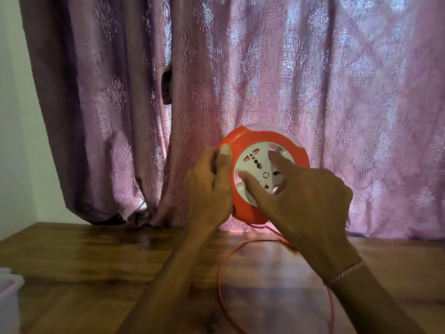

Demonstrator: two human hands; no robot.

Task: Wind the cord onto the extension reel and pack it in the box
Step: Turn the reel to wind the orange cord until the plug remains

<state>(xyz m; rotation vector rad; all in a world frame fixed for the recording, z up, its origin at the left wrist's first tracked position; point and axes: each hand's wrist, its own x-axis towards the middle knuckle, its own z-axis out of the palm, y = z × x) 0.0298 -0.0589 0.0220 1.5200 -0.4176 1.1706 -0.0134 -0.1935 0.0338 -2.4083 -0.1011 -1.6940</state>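
Observation:
A round orange extension reel with a white socket face is held upright above the wooden table, in front of the curtain. My left hand grips its left rim, thumb on the front edge. My right hand rests on the white centre, with the forefinger and thumb pressed into its recesses. A thin orange cord drops from the reel's underside and lies in a wide loop on the table, running out of the bottom of the view. No box for packing is visible.
A wooden table fills the lower half of the view. A mauve patterned curtain hangs close behind the reel. A white plastic container sits at the table's left edge. A bracelet is on my right wrist.

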